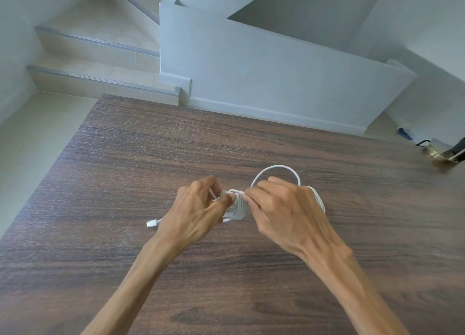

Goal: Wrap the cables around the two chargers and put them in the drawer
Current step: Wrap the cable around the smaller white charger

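A dark wood-grain table [125,158] fills the lower view, with pale tiled stairs [95,57] and a white wall [264,70] beyond its far edge. Above the table, a white charger [232,210] is pinched in the closed fingers of the left hand [196,213], several turns of white cable [276,168] already lying around it. Just right of that grip, the right hand [284,213] is closed on the cable, a loose loop arching above its knuckles and trailing past its outer side. Left of the grip, a small white connector [152,223] lies on the table.
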